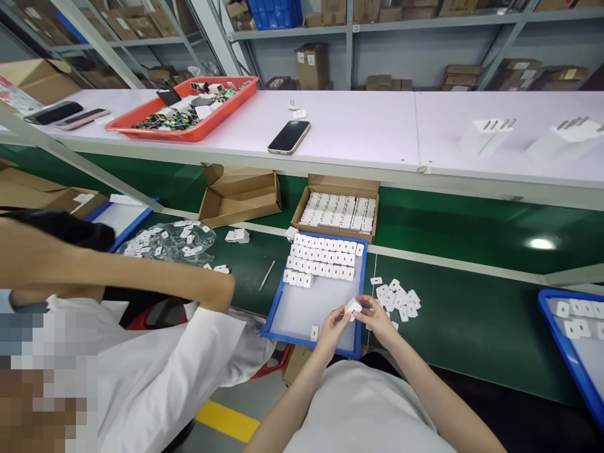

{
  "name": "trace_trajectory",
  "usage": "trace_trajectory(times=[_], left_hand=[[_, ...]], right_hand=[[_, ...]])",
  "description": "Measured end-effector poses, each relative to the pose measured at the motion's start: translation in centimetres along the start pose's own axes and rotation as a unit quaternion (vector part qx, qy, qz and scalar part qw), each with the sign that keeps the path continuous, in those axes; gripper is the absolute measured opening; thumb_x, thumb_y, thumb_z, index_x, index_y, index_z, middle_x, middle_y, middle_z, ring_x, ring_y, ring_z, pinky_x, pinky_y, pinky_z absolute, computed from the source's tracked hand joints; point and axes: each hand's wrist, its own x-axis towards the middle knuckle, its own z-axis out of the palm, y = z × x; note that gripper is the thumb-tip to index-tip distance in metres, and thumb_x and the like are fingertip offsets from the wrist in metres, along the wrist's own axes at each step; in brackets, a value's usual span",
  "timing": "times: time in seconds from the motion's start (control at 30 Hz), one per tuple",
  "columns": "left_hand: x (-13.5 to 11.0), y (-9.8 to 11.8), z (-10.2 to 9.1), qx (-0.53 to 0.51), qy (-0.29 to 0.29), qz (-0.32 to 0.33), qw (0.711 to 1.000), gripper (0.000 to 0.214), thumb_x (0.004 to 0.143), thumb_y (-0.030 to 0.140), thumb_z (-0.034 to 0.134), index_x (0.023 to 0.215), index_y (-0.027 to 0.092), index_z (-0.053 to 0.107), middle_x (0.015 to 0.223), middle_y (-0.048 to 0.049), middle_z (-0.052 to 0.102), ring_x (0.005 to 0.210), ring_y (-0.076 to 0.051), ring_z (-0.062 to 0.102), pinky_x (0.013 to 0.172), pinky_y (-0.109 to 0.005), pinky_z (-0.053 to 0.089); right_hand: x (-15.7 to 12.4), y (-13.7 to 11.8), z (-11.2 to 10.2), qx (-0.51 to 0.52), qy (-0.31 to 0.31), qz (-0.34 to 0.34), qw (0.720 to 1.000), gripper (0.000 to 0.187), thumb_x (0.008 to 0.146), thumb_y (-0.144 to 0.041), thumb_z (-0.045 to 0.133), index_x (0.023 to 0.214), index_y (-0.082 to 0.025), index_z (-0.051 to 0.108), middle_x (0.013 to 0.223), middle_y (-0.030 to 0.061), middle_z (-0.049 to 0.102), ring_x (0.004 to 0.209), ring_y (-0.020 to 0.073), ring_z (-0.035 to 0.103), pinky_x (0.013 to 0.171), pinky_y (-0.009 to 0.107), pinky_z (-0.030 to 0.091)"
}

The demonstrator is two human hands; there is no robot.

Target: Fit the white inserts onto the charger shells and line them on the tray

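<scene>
Over the lower right of a blue-rimmed tray point(275, 308), my left hand point(333, 322) and my right hand point(375, 316) meet around a small white plastic piece point(353, 306). Fingers of both hands pinch it from either side and partly hide it. Rows of white pieces with dark slots point(321, 256) fill the tray's far part. One single white piece point(314, 333) lies near its front edge, left of my left hand. Just right of the tray, beside my right hand, is a loose pile of flat white parts point(399, 299).
Behind the tray stands a cardboard box of white pieces point(337, 211). An open box point(243, 198), tweezers point(267, 275) and a plastic bag of parts point(167, 242) lie leftward. A co-worker's arm point(155, 274) reaches in from the left. A raised shelf holds a phone point(289, 137) and red tray point(189, 133).
</scene>
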Motion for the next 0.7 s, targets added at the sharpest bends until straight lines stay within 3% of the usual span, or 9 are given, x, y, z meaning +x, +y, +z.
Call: trace_trajectory(times=[0.13, 0.27, 0.37, 0.5, 0.6, 0.7], left_hand=[[4.2, -0.6, 1.7, 0.02, 0.028, -0.011, 0.999, 0.077, 0.079, 0.069, 0.062, 0.131, 0.013, 0.063, 0.14, -0.0184, 0.058, 0.127, -0.033, 0.054, 0.103, -0.041, 0.046], [5.7, -1.0, 0.9, 0.075, 0.058, -0.037, 0.995, 0.08, 0.072, 0.058, 0.074, 0.136, 0.013, 0.059, 0.147, -0.0191, 0.048, 0.13, -0.03, 0.051, 0.111, -0.037, 0.039], [3.6, -1.8, -1.4, 0.097, 0.07, -0.062, 0.991, 0.085, 0.073, 0.054, 0.073, 0.146, 0.019, 0.048, 0.146, -0.0165, 0.048, 0.122, -0.027, 0.057, 0.107, -0.038, 0.044], [-1.2, -3.5, -4.6, 0.102, 0.104, -0.079, 0.986, 0.081, 0.073, 0.061, 0.068, 0.141, 0.019, 0.053, 0.149, -0.0152, 0.045, 0.129, -0.028, 0.053, 0.109, -0.038, 0.043], [-3.5, -4.8, -6.4, 0.096, 0.16, -0.086, 0.979, 0.089, 0.07, 0.071, 0.063, 0.139, 0.015, 0.053, 0.154, -0.0175, 0.037, 0.138, -0.033, 0.044, 0.113, -0.04, 0.04], [-4.1, -5.6, -7.9, 0.091, 0.214, -0.083, 0.969, 0.088, 0.073, 0.075, 0.058, 0.138, 0.016, 0.052, 0.156, -0.0165, 0.035, 0.142, -0.034, 0.04, 0.114, -0.041, 0.04]], right_hand=[[3.1, 1.5, -0.7, 0.016, 0.04, -0.003, 0.999, 0.061, 0.069, -0.054, 0.082, 0.114, -0.024, 0.054, 0.107, 0.0072, 0.067, 0.096, 0.0228, 0.067, 0.086, 0.038, 0.055], [7.8, 1.6, -2.3, -0.01, 0.08, -0.029, 0.996, 0.048, 0.077, -0.047, 0.078, 0.111, -0.019, 0.058, 0.108, 0.0079, 0.067, 0.096, 0.0221, 0.066, 0.085, 0.039, 0.056], [12.8, 0.9, -3.9, -0.073, 0.122, -0.041, 0.989, 0.029, 0.089, -0.037, 0.07, 0.104, -0.014, 0.061, 0.103, 0.0059, 0.066, 0.094, 0.0192, 0.064, 0.086, 0.039, 0.055], [18.3, 0.5, -4.8, -0.168, 0.114, -0.024, 0.979, 0.023, 0.094, -0.034, 0.065, 0.1, -0.013, 0.063, 0.095, 0.0036, 0.066, 0.083, 0.0159, 0.065, 0.079, 0.035, 0.056], [19.8, 0.8, -4.8, -0.228, 0.095, -0.011, 0.969, 0.024, 0.095, -0.035, 0.065, 0.102, -0.012, 0.063, 0.095, 0.0036, 0.066, 0.081, 0.0151, 0.065, 0.077, 0.034, 0.057], [19.8, 1.2, -4.9, -0.275, 0.085, 0.001, 0.958, 0.025, 0.095, -0.036, 0.064, 0.104, -0.013, 0.063, 0.097, 0.0042, 0.066, 0.081, 0.0149, 0.065, 0.075, 0.033, 0.057]])
